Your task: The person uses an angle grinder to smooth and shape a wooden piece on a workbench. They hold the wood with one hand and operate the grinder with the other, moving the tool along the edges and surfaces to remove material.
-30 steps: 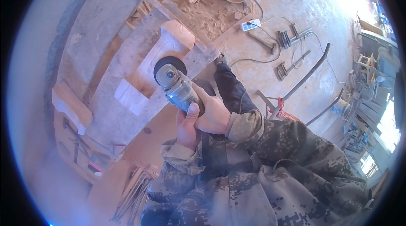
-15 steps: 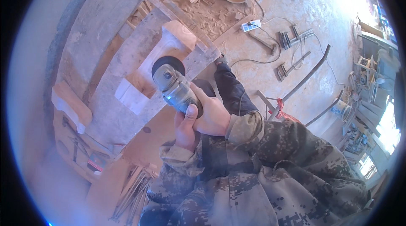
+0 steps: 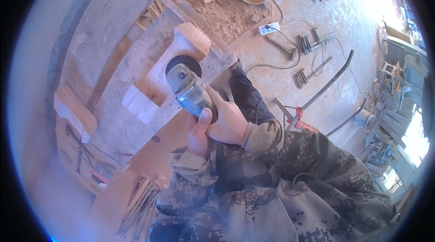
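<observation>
The left hand (image 3: 198, 138) and right hand (image 3: 229, 124) have their grip clamped around the angle grinder (image 3: 188, 91). Its dark disc (image 3: 192, 63) is over the notched wooden block (image 3: 192, 39) (whether they touch, I cannot tell), which lies on the grey surface (image 3: 111, 113). 1 curved wooden piece (image 3: 74, 113) lies farther left, well apart.

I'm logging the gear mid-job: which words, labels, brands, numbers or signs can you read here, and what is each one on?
None can be read in this view.
Grinder in both hands: any lettering is too small and blurred.
White-and-blue power strip on the floor: any marking is too small.
Red-and-dark box at lower left: too blurred to read.
Bucket at right: too small to tell.
</observation>
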### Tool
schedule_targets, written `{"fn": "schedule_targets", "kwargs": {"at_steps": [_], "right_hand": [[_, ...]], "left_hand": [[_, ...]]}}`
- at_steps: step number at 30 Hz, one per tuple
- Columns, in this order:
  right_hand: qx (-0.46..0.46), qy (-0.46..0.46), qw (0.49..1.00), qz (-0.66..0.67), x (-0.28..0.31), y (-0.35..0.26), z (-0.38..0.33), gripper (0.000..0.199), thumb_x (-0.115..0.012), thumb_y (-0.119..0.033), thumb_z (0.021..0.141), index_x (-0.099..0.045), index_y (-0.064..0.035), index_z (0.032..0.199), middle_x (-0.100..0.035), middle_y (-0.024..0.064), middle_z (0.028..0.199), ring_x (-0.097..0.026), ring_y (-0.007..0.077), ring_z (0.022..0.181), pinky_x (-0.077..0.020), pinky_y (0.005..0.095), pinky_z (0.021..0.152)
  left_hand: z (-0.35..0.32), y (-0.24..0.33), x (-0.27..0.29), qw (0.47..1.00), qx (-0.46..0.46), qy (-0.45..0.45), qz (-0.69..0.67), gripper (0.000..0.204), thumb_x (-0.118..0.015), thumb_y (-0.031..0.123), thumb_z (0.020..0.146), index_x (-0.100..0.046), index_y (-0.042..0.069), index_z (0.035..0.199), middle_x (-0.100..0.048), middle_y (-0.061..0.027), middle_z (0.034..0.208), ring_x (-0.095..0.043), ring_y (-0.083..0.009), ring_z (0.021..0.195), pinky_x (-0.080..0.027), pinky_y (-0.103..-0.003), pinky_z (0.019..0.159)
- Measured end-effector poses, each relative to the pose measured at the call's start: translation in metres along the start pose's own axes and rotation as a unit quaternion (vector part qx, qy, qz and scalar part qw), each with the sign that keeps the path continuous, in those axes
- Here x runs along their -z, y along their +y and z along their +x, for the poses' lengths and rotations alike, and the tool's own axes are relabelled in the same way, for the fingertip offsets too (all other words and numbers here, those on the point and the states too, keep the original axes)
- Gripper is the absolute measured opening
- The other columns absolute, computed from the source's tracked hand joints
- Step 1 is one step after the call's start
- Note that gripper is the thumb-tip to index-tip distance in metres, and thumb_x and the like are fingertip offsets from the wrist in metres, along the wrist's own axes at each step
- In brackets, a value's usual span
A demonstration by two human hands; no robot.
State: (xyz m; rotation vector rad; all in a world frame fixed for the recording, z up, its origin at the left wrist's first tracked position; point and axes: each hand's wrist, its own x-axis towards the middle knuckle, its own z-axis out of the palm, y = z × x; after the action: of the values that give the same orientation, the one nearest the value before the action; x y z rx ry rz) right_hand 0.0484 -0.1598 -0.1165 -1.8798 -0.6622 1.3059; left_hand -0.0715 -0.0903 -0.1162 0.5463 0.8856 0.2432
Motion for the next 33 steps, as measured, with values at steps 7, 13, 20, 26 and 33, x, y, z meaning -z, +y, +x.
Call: {"fn": "schedule_targets", "kwargs": {"at_steps": [7,13,20,26,33], "right_hand": [[0.016,0.026,0.999,0.018,0.008,-0.009,0.011,0.101,-0.073,-0.022,0.078,-0.031,0.0070,0.165,-0.074,0.0356,0.103,-0.074,0.0516,0.103,-0.0577,0.0516,0.092],[0.021,0.012,1.000,0.008,0.004,-0.007,0.008,0.101,-0.073,-0.022,0.078,-0.031,0.0080,0.165,-0.074,0.0364,0.105,-0.074,0.0513,0.104,-0.0574,0.0519,0.092],[0.011,0.026,0.999,0.018,0.006,-0.010,0.011,0.103,-0.074,-0.023,0.077,-0.031,0.0079,0.165,-0.074,0.0359,0.104,-0.074,0.0513,0.103,-0.0577,0.0518,0.092],[-0.003,-0.004,1.000,0.005,0.001,-0.007,0.004,0.103,-0.074,-0.023,0.077,-0.030,0.0049,0.166,-0.074,0.0350,0.105,-0.074,0.0511,0.105,-0.0577,0.0513,0.093],[-0.020,0.027,0.999,0.032,0.006,-0.001,-0.006,0.100,-0.078,-0.021,0.080,-0.034,-0.0008,0.167,-0.074,0.0333,0.113,-0.074,0.0493,0.109,-0.0584,0.0474,0.098]], "left_hand": [[0.011,0.008,-0.005,1.000,0.005,0.013,0.012,0.076,-0.071,0.042,0.107,-0.043,-0.003,0.160,-0.060,-0.0163,0.150,-0.062,-0.0291,0.134,-0.050,-0.043,0.113],[0.006,0.010,-0.004,1.000,-0.009,0.010,0.009,0.074,-0.072,0.042,0.106,-0.045,-0.003,0.158,-0.061,-0.0166,0.148,-0.062,-0.0289,0.133,-0.051,-0.043,0.111],[0.012,0.009,-0.003,1.000,-0.005,0.003,0.006,0.075,-0.073,0.043,0.105,-0.044,-0.003,0.158,-0.061,-0.0158,0.145,-0.063,-0.0283,0.131,-0.051,-0.043,0.111],[-0.001,0.005,0.001,1.000,-0.006,0.020,0.006,0.075,-0.072,0.041,0.106,-0.042,-0.003,0.160,-0.060,-0.0162,0.148,-0.062,-0.0284,0.133,-0.050,-0.043,0.112],[0.001,-0.005,-0.001,1.000,0.008,-0.010,-0.019,0.069,-0.073,0.034,0.107,-0.045,-0.002,0.158,-0.061,-0.0151,0.149,-0.061,-0.0277,0.135,-0.049,-0.042,0.114]]}}
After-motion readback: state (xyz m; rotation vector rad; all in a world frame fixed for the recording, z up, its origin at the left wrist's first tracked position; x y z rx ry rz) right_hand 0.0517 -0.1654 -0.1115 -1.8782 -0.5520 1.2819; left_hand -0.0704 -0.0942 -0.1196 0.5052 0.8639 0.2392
